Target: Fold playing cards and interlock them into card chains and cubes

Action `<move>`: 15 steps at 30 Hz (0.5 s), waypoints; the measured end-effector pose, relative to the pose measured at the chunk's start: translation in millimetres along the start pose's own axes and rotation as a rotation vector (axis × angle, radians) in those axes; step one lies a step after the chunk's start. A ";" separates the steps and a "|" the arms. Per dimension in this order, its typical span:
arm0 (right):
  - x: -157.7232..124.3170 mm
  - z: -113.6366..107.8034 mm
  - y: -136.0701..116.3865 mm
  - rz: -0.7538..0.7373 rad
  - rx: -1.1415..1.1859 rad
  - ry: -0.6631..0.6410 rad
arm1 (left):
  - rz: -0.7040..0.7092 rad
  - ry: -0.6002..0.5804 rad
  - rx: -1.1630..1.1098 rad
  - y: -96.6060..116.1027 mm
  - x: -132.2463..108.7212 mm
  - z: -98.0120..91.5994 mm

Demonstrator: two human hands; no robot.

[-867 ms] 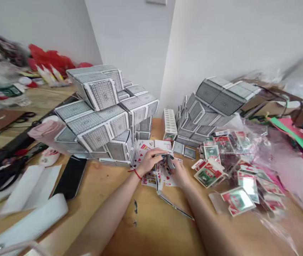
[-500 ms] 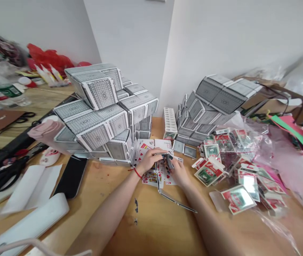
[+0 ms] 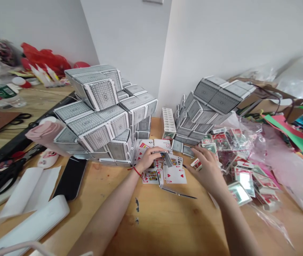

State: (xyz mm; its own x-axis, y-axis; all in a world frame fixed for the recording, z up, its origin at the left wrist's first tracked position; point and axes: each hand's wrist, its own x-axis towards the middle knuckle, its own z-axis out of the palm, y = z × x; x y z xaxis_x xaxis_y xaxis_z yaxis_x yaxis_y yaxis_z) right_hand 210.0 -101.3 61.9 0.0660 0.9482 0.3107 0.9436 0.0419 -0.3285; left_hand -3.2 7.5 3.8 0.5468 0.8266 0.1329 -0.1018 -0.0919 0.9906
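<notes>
My left hand (image 3: 148, 159), with a red string at the wrist, is closed on some folded playing cards (image 3: 169, 160) above the middle of the table. From there a thin jointed strip of cards (image 3: 178, 193) runs down and to the right, seen edge-on. Loose face-up playing cards (image 3: 176, 175) lie underneath, hearts among them. My right hand (image 3: 207, 168) is off to the right, fingers apart and holding nothing, over the edge of a pile of empty-looking card boxes (image 3: 243, 177). Beyond it, small grey card pieces (image 3: 182, 148) rest on the wood.
Stacked blocks of grey-backed cards rise at left (image 3: 98, 122) and right (image 3: 203, 113). Between them stands a row of boxed decks (image 3: 169, 122). Left are a black phone (image 3: 70, 177), scissors (image 3: 6, 176) and a white case (image 3: 31, 224). Clear plastic wrap (image 3: 287, 185) spreads at right.
My right hand has let go of the folded cards and moved right, toward the card boxes. My left hand keeps its hold. The heart cards on the table are now more exposed.
</notes>
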 end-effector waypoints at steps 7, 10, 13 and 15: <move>-13.8 -4.4 37.1 -0.019 -0.542 -0.260 | 0.010 -0.034 0.012 -0.2 -0.5 0.0; -11.1 -3.7 38.4 -0.046 -0.571 -0.272 | 0.001 -0.037 0.028 1.0 -0.9 -0.2; -2.7 -16.0 44.8 -0.070 -0.567 -0.219 | -0.002 -0.029 0.023 2.5 -1.3 -0.1; 8.5 -30.8 55.4 -0.081 -0.538 -0.165 | -0.006 -0.029 0.018 3.0 -1.4 0.2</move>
State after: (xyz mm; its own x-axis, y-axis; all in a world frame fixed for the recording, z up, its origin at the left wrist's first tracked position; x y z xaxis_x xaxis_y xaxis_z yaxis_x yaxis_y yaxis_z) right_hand 272.9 -100.6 73.8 -0.0246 0.9871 0.1584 0.9788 -0.0084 0.2045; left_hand -4.1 6.0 6.6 0.5709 0.8111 0.1274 -0.0833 -0.0971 0.9918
